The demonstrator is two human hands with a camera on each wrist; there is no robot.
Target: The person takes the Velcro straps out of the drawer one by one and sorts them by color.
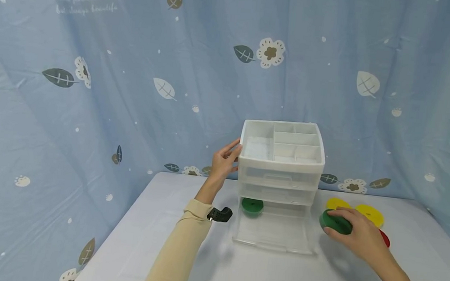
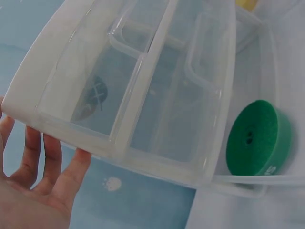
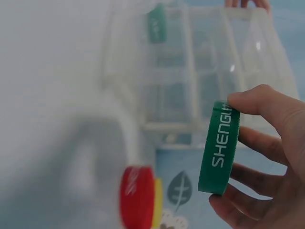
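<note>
My left hand touches the left side of a white drawer unit with spread fingers; the left wrist view shows its fingertips at the edge. The clear bottom drawer is pulled out, and a green disc with a small centre hole lies in its back left part. To the right of that drawer, my right hand pinches a second green disc by its rim between thumb and fingers. White letters run along this rim. In the right wrist view, the held disc appears edge-on.
Two yellow discs lie on the white table to the right of the unit. A red disc beside them is partly hidden by my right hand. Behind the table hangs a blue patterned curtain. The unit's top has open compartments.
</note>
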